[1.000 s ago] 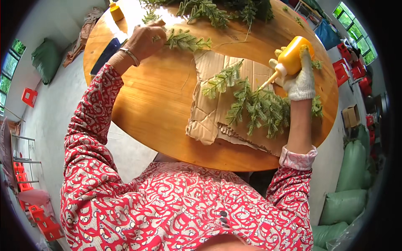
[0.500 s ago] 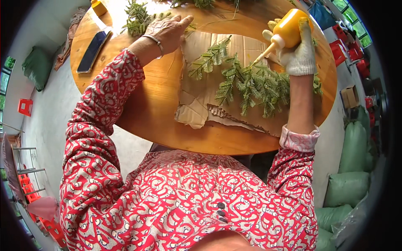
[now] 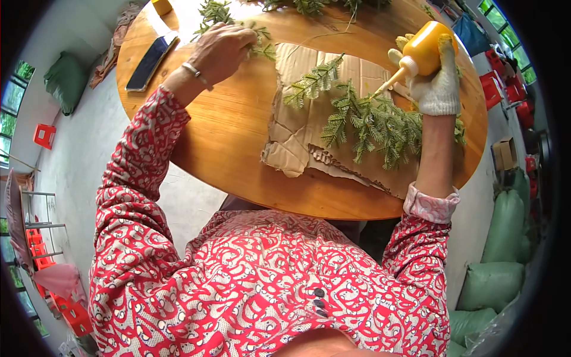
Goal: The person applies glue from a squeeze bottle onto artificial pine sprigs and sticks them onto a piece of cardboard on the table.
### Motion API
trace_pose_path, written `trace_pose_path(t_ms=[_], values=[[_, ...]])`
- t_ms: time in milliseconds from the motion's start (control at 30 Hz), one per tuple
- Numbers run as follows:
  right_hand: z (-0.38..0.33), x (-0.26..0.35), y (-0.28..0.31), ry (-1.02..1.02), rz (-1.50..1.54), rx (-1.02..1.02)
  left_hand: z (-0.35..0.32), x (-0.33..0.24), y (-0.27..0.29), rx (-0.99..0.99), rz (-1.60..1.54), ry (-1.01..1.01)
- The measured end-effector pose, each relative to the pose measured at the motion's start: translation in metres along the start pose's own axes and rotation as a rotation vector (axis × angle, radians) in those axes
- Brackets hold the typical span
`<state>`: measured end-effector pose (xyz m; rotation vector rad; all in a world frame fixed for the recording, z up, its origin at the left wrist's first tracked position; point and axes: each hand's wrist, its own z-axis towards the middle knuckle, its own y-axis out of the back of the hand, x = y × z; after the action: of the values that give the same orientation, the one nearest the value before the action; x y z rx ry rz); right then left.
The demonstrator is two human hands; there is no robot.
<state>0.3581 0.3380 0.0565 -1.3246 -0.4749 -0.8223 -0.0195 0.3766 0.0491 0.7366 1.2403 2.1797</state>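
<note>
1. The yellow squeeze bottle (image 3: 423, 49) sits in the gloved right hand (image 3: 437, 80), tipped so its pale nozzle slants down and to the left at the green fern sprigs (image 3: 375, 122). That tilt looks meant to bring the tip close to the foliage.
2. The right hand is wrapped tightly round the bottle's body, fingers curled shut on it, just above the sprigs.
3. The sprigs lie spread flat on a torn sheet of cardboard (image 3: 297, 134) under and to the left of the right hand. The sheet probably serves to keep the wood beneath clean.
4. The bare left hand (image 3: 223, 50), with a bracelet at the wrist, reaches far forward. Its fingers are bent and pinched on a small loose sprig (image 3: 262, 47) at the cardboard's upper left corner.
5. More greenery (image 3: 309, 6) is heaped beyond both hands at the far edge of the round wooden desk (image 3: 226, 131).
6. A dark flat phone-like slab (image 3: 151, 55) lies left of the left hand, well apart from the work.
</note>
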Motion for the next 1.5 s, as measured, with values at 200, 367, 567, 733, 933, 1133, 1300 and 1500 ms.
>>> trace_pose_path(t_ms=[200,367,567,733,933,1133,1300,1500], values=[[-0.002,0.002,0.005,-0.044,-0.013,0.005,-0.055,0.001,0.009,-0.325,-0.31,-0.111],[-0.003,0.004,0.008,-0.057,-0.042,-0.008,-0.091,0.006,0.007,-0.28,-0.487,-0.09],[-0.002,-0.001,0.008,-0.018,-0.049,0.001,-0.082,-0.005,0.026,-0.379,-0.591,-0.05],[-0.01,0.004,0.001,-0.121,0.023,-0.013,-0.037,-0.046,0.038,-0.283,-0.798,-0.027],[-0.005,-0.006,-0.017,0.054,-0.008,-0.091,-0.006,-0.087,0.008,-0.009,-0.611,0.015],[-0.005,-0.004,-0.02,0.008,-0.01,0.034,0.007,-0.12,-0.006,0.202,-0.816,0.051],[-0.005,0.004,-0.021,-0.03,0.013,-0.025,0.006,-0.131,-0.015,-0.044,-0.937,-0.047],[-0.009,0.007,-0.014,-0.018,-0.005,-0.037,-0.022,-0.067,0.0,-0.387,-0.414,-0.003]])
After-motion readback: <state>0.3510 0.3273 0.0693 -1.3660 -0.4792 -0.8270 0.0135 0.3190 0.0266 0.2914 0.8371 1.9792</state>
